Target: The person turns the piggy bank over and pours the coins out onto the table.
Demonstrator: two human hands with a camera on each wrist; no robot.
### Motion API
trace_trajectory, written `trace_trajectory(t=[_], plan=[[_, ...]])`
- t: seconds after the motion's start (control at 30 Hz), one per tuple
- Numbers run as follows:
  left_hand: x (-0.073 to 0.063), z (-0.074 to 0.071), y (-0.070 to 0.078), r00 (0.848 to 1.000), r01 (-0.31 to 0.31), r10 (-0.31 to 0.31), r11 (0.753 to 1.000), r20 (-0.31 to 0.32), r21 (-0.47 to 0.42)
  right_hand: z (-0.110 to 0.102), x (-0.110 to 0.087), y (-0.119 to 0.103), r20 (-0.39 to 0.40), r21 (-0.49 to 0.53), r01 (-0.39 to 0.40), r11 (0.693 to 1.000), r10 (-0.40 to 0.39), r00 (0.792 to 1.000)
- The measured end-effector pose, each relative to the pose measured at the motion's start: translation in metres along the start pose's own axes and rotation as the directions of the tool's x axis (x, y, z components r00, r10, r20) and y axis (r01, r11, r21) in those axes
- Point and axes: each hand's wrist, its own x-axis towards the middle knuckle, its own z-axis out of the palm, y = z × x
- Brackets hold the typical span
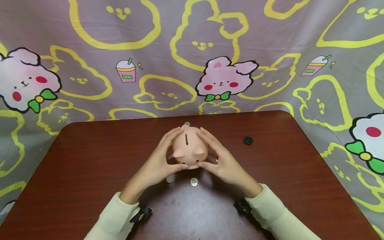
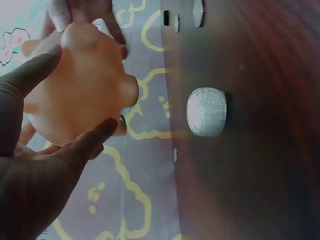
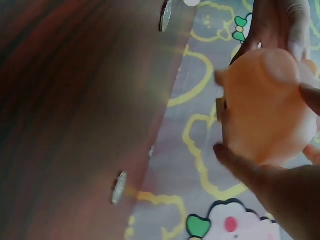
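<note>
A pink piggy bank (image 1: 190,148) with a coin slot in its back is held between both hands, its snout toward the person. My left hand (image 1: 157,163) grips its left side, thumb at the face and fingers along the flank. On the opposite side my right hand (image 1: 223,163) grips it in the same way. Both wrist views show the piggy bank (image 2: 85,95) raised above the table, its stubby feet off the surface. Below it lie a silver coin (image 1: 194,181) and another coin (image 1: 170,179) partly behind the left hand.
A round black plug (image 1: 248,140) lies on the dark wooden table (image 1: 99,160) to the right. One more coin (image 1: 187,123) is near the back edge, just beyond the piggy bank. A patterned cloth (image 1: 168,30) hangs behind and beside the table.
</note>
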Motion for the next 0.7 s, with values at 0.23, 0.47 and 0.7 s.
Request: trace_trajectory(t=[0.23, 0.47, 0.7], plan=[[-0.002, 0.005, -0.014, 0.999, -0.034, 0.032, 0.997, -0.031, -0.066, 0.003, 0.001, -0.012, 0.026, -0.380, 0.211, 0.901, -0.217, 0.976], [-0.006, 0.006, -0.018, 0.999, 0.036, -0.036, 0.974, 0.003, -0.222, 0.006, 0.000, -0.018, 0.043, -0.460, 0.263, 0.848, -0.274, 0.961], [-0.005, 0.004, -0.016, 0.999, 0.038, -0.038, 0.976, 0.002, -0.216, 0.003, 0.001, -0.017, 0.006, -0.406, 0.184, 0.895, -0.198, 0.980]])
